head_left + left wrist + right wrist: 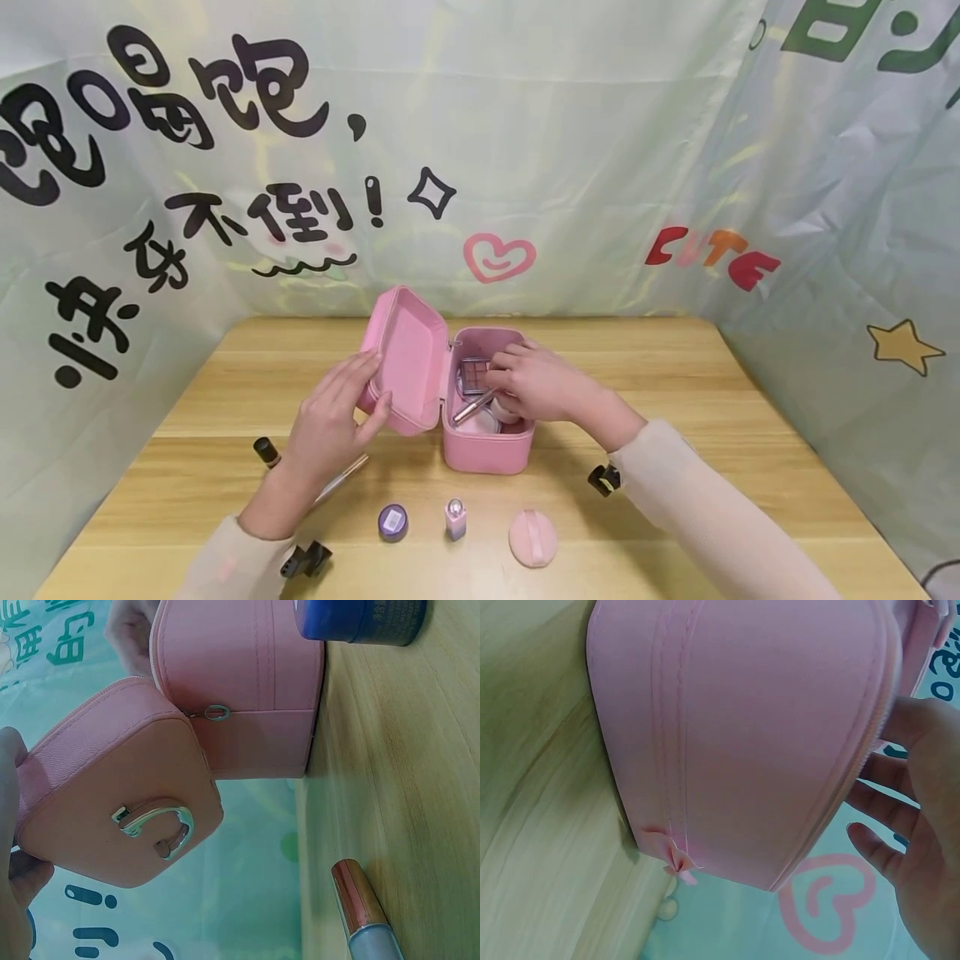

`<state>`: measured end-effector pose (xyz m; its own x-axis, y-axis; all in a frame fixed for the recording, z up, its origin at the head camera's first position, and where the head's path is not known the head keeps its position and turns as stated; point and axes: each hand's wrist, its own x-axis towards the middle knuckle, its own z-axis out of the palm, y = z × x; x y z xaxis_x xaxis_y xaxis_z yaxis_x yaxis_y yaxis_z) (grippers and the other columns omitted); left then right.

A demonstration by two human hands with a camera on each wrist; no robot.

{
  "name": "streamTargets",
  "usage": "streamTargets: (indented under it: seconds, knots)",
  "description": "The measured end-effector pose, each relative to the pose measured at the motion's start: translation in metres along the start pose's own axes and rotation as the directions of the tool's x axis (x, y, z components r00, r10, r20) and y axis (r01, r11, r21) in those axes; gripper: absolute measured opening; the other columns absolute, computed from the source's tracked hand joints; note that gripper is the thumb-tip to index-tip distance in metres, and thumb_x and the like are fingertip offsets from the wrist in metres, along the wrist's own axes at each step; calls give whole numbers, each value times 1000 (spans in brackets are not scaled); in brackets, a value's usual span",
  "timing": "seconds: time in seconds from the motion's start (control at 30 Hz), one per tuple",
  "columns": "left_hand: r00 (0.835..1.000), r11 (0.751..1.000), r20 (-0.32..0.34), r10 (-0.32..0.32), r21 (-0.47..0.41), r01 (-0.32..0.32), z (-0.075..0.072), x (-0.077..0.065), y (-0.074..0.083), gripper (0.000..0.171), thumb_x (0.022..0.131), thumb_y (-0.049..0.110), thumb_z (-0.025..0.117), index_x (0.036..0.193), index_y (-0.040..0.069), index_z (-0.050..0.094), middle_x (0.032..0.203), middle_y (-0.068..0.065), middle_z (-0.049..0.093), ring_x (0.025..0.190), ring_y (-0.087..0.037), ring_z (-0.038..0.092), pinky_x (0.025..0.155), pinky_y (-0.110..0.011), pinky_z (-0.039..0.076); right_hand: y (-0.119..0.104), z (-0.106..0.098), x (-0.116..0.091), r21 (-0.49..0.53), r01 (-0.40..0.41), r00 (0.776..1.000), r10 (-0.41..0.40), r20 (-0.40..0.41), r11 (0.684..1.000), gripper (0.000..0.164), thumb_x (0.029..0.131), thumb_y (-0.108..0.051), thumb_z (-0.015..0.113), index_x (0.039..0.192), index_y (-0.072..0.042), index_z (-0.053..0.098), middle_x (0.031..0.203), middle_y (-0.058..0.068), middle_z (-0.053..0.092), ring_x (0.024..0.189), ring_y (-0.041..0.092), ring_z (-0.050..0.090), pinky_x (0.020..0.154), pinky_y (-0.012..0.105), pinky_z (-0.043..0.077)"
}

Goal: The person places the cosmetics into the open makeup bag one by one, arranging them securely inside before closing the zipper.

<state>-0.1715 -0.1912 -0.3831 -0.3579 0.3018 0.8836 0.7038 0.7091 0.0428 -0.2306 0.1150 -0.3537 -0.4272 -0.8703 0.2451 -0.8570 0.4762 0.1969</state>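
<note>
A pink makeup case (487, 454) stands on the table with its lid (408, 358) swung open to the left. My left hand (330, 417) grips the lid by its edge, fingers and thumb spread along the rim. Over the opening of the case is my right hand (540, 383), bent fingertips dipping inside. Directly beside those fingertips lies a slim silver tube (472, 408), its upper end hidden by them; I cannot tell whether they pinch it. An eyeshadow palette (472, 375) leans in the back of the case, and round compacts (480, 423) lie below the tube.
In front of the case lie a purple jar (393, 522), a small pink bottle (455, 518) and a pink powder puff (533, 538). A black-capped tube (266, 452) and a slender stick (341, 479) lie beside my left forearm. Printed cloth walls (600, 167) enclose the table.
</note>
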Motion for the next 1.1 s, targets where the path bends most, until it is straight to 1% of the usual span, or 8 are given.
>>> streamTargets:
  seconds: [0.1,0.17,0.33,0.53,0.67,0.8,0.97,1.1]
  knots:
    - [1000,1000,1,-5,4,5,0,0,0,47,96,33,52,119,-6,64,120,-19,66,107,-36,64,89,-49,55,-2,-3,-3,23,-11,1000,12,-11,1000,24,88,-22,64,111,-20,70,100,-3,63,96,21,57,90,44,49]
    - [1000,1000,3,-7,5,7,0,0,0,47,96,34,52,119,-6,64,120,-19,66,107,-36,63,89,-49,55,-3,-4,-6,38,-18,1000,18,-18,999,24,89,-24,65,113,-19,70,101,-2,63,97,21,57,89,43,48]
    - [1000,1000,4,-10,6,10,-1,0,0,47,96,34,52,119,-5,64,121,-18,65,108,-35,63,90,-49,54,-7,-9,-14,82,-35,998,39,-50,996,23,91,-27,66,112,-18,70,100,-2,61,95,19,57,85,40,47]
    - [1000,1000,5,-9,6,9,-1,-1,0,47,95,33,52,119,-5,64,121,-18,65,108,-35,63,89,-49,55,-14,-15,-27,154,-69,995,80,-67,986,25,93,-33,65,113,-19,69,101,-5,62,97,17,57,83,40,47]
    - [1000,1000,7,-14,8,14,-2,-1,0,47,96,34,52,119,-5,64,121,-18,65,108,-35,63,89,-49,55,-19,-18,-34,185,-83,992,98,-78,979,26,93,-37,64,113,-21,70,106,-6,64,102,16,58,88,38,48]
    - [1000,1000,8,-17,7,17,-3,-2,0,47,96,34,52,119,-5,65,121,-18,66,108,-35,63,89,-50,55,-23,-20,-41,192,-80,990,101,-101,978,25,91,-35,68,111,-19,71,110,-4,66,105,18,59,91,40,48]
    - [1000,1000,10,-22,-3,22,-4,0,0,48,96,35,52,119,-5,65,121,-19,66,108,-36,63,88,-50,55,-27,-20,-51,223,-71,987,100,-124,972,24,91,-33,69,110,-20,70,111,-4,65,106,18,58,96,41,47]
    - [1000,999,10,-30,-17,30,-2,1,-1,48,95,34,52,119,-5,65,120,-18,66,109,-35,63,88,-51,55,-30,-20,-62,249,-65,983,105,-149,966,27,91,-33,69,114,-20,69,110,-7,64,105,17,58,96,41,47]
